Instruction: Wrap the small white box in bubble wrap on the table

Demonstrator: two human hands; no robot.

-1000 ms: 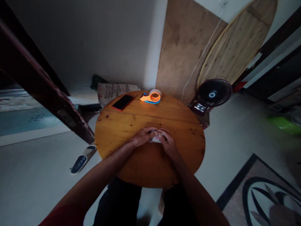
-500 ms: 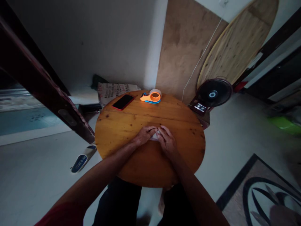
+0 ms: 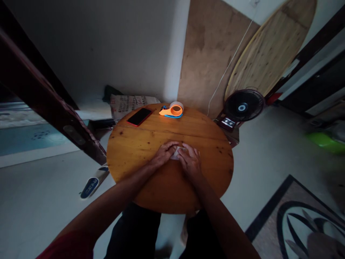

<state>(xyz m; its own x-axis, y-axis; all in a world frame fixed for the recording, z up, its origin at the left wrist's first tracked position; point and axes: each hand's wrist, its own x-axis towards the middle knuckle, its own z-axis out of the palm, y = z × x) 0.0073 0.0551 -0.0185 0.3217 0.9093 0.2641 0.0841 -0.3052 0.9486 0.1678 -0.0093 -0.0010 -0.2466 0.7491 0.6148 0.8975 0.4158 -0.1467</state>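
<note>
A small whitish, partly see-through piece (image 3: 175,154), perhaps folded plastic or paper, lies on the round wooden table (image 3: 167,194) between my hands. My left hand (image 3: 163,152) curls around its left side, with thumb and fingers closed on the edge. From the right, my right hand (image 3: 191,160) grips it, thumb pressed on its top and fingers bent over the far side. The fingers cover much of the piece, so its exact kind cannot be made out.
Toward the far edge of the table lie an orange tape dispenser (image 3: 172,110) with a tape roll and a red-edged phone (image 3: 139,117). A black fan (image 3: 244,106) stands behind at right. A slipper (image 3: 90,187) is on the floor at left.
My fingers have shifted and parted slightly, so more of the whitish piece shows between them. The whole view has moved a little; the dispenser and phone lie as before.
</note>
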